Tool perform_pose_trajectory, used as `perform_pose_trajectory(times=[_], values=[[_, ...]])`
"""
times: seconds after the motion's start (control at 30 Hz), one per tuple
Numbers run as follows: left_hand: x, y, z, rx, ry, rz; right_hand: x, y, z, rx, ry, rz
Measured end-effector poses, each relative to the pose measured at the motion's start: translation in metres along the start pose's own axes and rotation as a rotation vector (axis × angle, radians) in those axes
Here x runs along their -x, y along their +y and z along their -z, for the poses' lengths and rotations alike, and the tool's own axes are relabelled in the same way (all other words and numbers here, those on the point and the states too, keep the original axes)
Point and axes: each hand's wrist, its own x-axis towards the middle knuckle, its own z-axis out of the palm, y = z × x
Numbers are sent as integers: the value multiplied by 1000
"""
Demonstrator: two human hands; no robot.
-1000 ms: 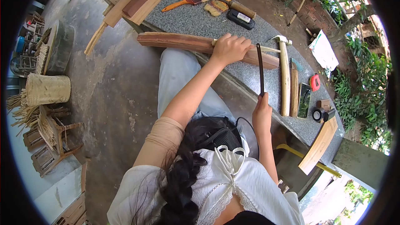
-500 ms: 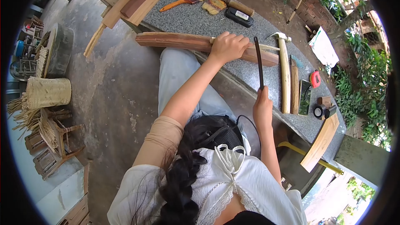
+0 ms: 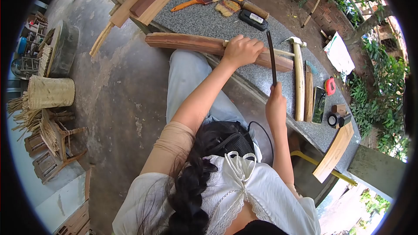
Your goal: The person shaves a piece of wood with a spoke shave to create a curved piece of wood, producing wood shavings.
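My left hand (image 3: pixel 244 51) is closed round a thin pale wooden stick (image 3: pixel 284 52). The stick lies along a long reddish-brown wooden beam (image 3: pixel 185 43), which rests across my thigh and the stone bench. In my right hand (image 3: pixel 276 106) is a long, narrow dark blade (image 3: pixel 271 56), gripped at its near end. The blade points away from me and crosses the stick and the beam, just right of my left hand. A hammer (image 3: pixel 299 82) with a pale handle lies close to the right end of the beam.
On the granite bench (image 3: pixel 183 21) are a paintbrush (image 3: pixel 196 1), a black case (image 3: pixel 253 19), a phone (image 3: pixel 319 104), a red tape measure (image 3: pixel 330 85) and a wooden board (image 3: pixel 334 152). Curved wooden pieces (image 3: pixel 150 0) stand at the far left end. A woven basket (image 3: pixel 51 92) is further left.
My right hand has pushed the dark blade a little farther forward across the stick. My left hand keeps its hold, and the whole view has shifted slightly.
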Motion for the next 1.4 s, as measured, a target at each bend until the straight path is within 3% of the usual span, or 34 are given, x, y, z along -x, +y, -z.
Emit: perform_pose_trajectory(times=[0.17,0.3,0.37,0.53,0.8,0.97,1.23,1.4], values=[[-2,-1,-1,5,16,8,-23,-15,-2,-10,31,28],[0,0,1,-12,-30,12,16,8,-5,4,15,23],[2,1,1,-24,-38,1,21,3,2,-35,2,-85],[1,0,1,-9,-11,15,-32,-23,2,-15,15,38],[1,-1,-3,16,29,6,16,4,-4,-21,6,-27],[2,-1,-2,6,46,-6,-32,-21,2,-28,8,29],[2,-2,-2,-6,1,-9,21,0,-4,-38,-6,-62],[1,-1,-4,14,17,11,-32,-21,4,9,5,12]])
